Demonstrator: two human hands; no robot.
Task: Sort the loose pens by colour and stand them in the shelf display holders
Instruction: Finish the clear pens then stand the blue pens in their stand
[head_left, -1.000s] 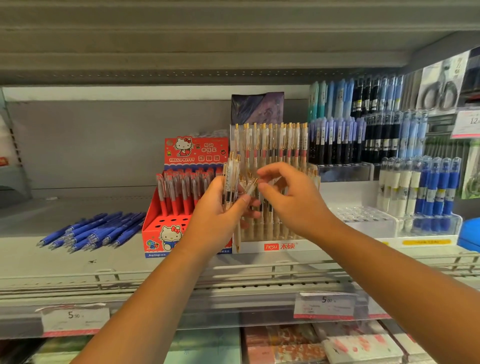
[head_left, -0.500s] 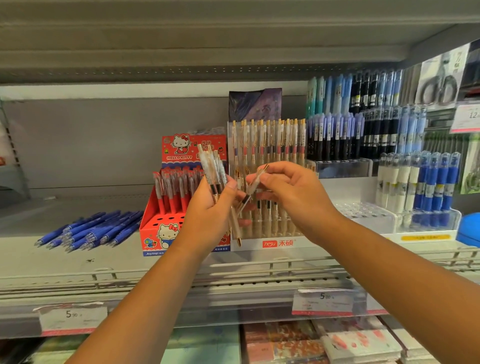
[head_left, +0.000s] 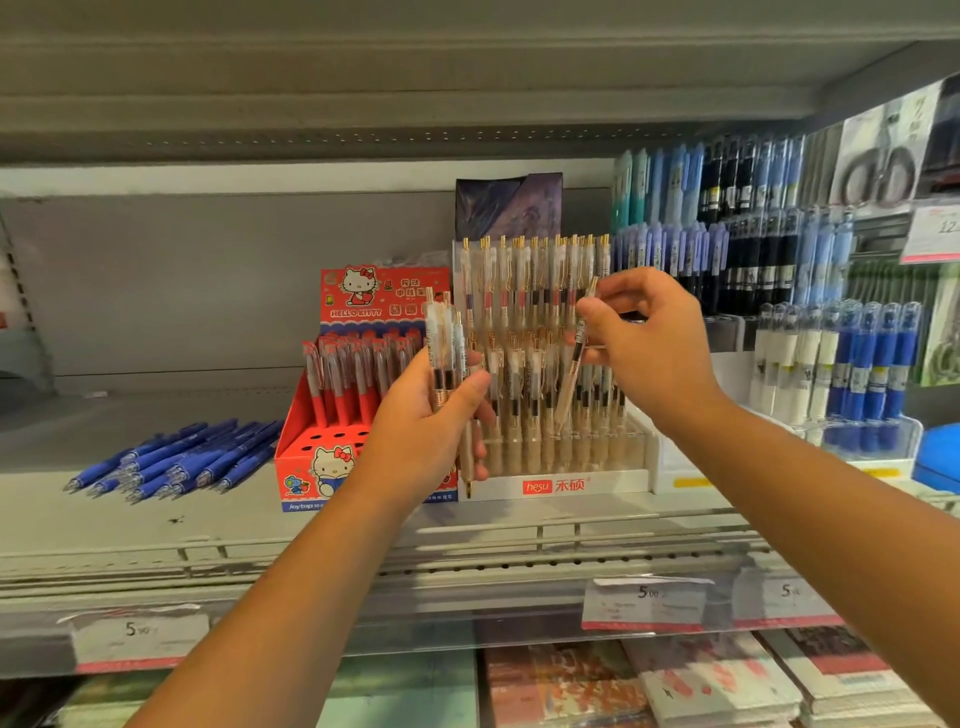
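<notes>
A person's two hands work at a shop shelf (head_left: 156, 519), in front of a white display holder (head_left: 556, 486) with two stepped rows of clear, gold-clipped pens standing in it. The left hand (head_left: 431, 431), just left of the holder, has its fingers curled round a bundle of clear pens (head_left: 444, 353) held upright. At least three show, and the exact count is hard to tell. The right hand (head_left: 649, 338), in front of the holder's right half, pinches a single clear pen (head_left: 574, 364) between thumb and fingertips, tilted with its tip down near the front row. The step in hand looks like slotting these pens one at a time – next, the tip likely needs guiding into a free hole and the pen straightening. Left of the holder stands a red cartoon-cat box (head_left: 332, 462) of red pens. Further left lies one heap of loose blue pens (head_left: 176, 460) – roughly a dozen, not yet sorted.
</notes>
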